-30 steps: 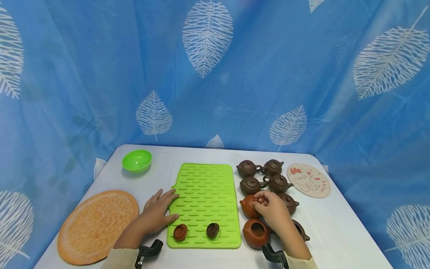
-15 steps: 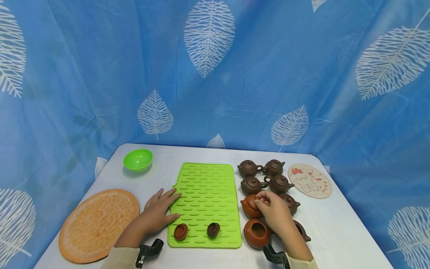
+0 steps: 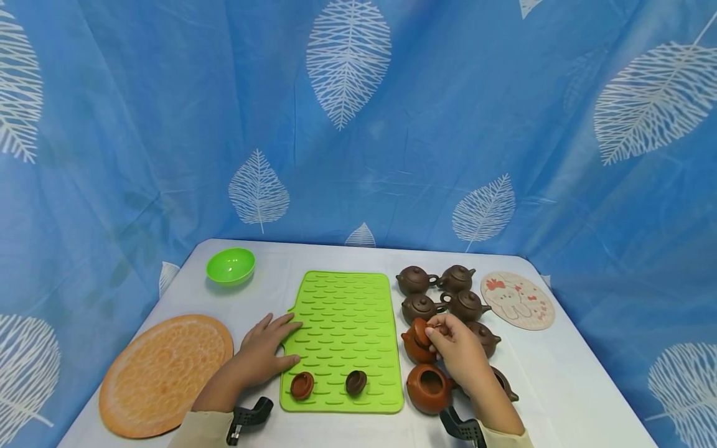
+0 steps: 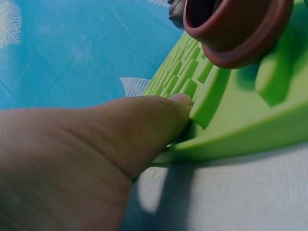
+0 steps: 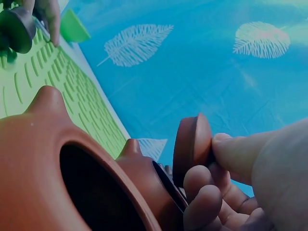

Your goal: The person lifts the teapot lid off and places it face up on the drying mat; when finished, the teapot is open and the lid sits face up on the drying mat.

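Observation:
My right hand (image 3: pixel 460 346) pinches a reddish-brown teapot lid (image 5: pixel 191 147) by its knob, tilted above the opening of a reddish-brown teapot (image 3: pixel 416 348). Nearer to me stands a second reddish-brown teapot (image 3: pixel 429 389) with its mouth uncovered. On the left, my left hand (image 3: pixel 262 353) rests with spread fingers on the edge of a green ridged mat (image 3: pixel 347 323). The thumb (image 4: pixel 159 113) presses the mat's border in the left wrist view. A reddish-brown lid (image 3: pixel 302 386) and a dark brown lid (image 3: pixel 355 382) lie on the mat's near end.
Several dark brown teapots (image 3: pixel 421 308) stand behind and right of the right hand; one near dark pot (image 3: pixel 501 381) is partly hidden by the forearm. A bunny-printed round mat (image 3: pixel 518 301) lies far right. At left are a green bowl (image 3: pixel 231 266) and a bread-patterned round mat (image 3: pixel 168 376).
The right hand has lifted the lid off the reddish-brown teapot and tipped it, so the pot's opening is uncovered. The left hand stays in place on the mat.

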`<state>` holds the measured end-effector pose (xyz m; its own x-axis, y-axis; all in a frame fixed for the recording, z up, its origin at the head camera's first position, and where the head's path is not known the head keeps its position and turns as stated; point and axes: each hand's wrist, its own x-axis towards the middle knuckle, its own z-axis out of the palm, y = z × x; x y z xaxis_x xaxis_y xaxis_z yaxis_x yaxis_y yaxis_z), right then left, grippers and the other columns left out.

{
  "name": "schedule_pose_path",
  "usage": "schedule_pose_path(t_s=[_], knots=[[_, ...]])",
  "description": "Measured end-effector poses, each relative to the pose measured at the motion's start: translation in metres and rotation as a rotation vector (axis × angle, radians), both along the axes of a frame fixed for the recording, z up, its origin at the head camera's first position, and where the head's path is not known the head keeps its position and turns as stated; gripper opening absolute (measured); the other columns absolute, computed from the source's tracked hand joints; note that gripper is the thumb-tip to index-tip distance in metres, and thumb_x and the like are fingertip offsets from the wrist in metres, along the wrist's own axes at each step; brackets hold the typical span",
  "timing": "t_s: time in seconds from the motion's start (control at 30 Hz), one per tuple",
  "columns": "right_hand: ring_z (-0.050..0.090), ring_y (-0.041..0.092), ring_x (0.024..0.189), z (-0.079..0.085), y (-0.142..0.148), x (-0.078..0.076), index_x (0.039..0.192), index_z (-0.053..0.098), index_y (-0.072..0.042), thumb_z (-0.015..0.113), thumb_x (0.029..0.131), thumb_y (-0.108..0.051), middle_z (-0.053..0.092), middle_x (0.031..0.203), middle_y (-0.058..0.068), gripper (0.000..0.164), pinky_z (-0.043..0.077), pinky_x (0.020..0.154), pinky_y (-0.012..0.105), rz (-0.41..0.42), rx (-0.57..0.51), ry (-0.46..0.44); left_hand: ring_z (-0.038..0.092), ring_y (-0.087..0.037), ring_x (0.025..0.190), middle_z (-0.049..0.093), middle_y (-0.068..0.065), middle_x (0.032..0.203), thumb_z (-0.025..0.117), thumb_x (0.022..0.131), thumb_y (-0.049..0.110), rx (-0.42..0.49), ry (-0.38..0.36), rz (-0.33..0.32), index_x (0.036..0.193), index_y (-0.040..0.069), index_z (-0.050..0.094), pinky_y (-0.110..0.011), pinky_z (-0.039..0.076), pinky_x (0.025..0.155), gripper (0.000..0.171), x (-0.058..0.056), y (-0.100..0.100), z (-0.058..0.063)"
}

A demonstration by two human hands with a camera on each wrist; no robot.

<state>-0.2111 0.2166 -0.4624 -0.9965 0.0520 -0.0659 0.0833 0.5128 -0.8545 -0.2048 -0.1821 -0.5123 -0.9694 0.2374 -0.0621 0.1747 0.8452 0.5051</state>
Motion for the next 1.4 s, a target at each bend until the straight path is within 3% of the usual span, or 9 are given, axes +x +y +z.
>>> schedule_pose_path(t_s=[0.43,0.57,0.9,1.2,1.4], knots=[[0.068,0.021,0.08,0.002,0.0,-0.003,0.126,0.054,-0.006,0.057,0.108,-0.012,0.075,0.099,0.011,0.019,0.059,0.068,0.027,-0.04,-0.131,-0.053,0.018,-0.053,0.156,0.037,-0.009,0.168,0.08,0.092,0.039,0.017,0.007,-0.01,0.155,0.019,0.052,-0.077,0.017,0.12,0.071,0.002,0.001,0.006],[0.068,0.021,0.083,0.003,0.001,-0.004,0.132,0.053,-0.005,0.057,0.108,-0.012,0.073,0.101,0.012,0.025,0.059,0.07,0.027,-0.043,-0.233,-0.075,0.02,-0.053,0.156,0.038,-0.009,0.167,0.081,0.091,0.04,0.015,0.012,-0.006,0.154,0.019,0.053,-0.078,0.018,0.119,0.071,0.001,0.0,0.006],[0.064,0.012,0.077,0.001,0.0,-0.001,0.136,0.048,-0.002,0.057,0.108,-0.011,0.07,0.096,0.006,0.031,0.055,0.068,0.02,0.04,-0.6,-0.171,0.02,-0.053,0.156,0.039,-0.009,0.167,0.082,0.09,0.039,0.02,0.019,0.012,0.152,0.02,0.055,-0.077,0.018,0.119,0.07,-0.002,0.0,0.0],[0.061,0.007,0.079,-0.007,-0.011,0.004,0.137,0.046,-0.004,0.053,0.11,-0.01,0.067,0.109,0.004,0.029,0.051,0.066,0.016,0.104,-0.78,-0.222,0.02,-0.052,0.156,0.039,-0.007,0.167,0.082,0.09,0.041,0.016,0.008,0.006,0.152,0.021,0.054,-0.077,0.018,0.119,0.071,-0.001,0.002,0.0],[0.061,0.004,0.076,-0.005,-0.024,0.006,0.131,0.048,-0.009,0.057,0.108,-0.011,0.067,0.103,0.002,0.025,0.05,0.063,0.012,0.188,-0.877,-0.25,0.02,-0.052,0.156,0.039,-0.007,0.167,0.082,0.09,0.041,0.014,0.014,0.016,0.152,0.022,0.055,-0.077,0.018,0.119,0.07,0.0,0.0,-0.001]])
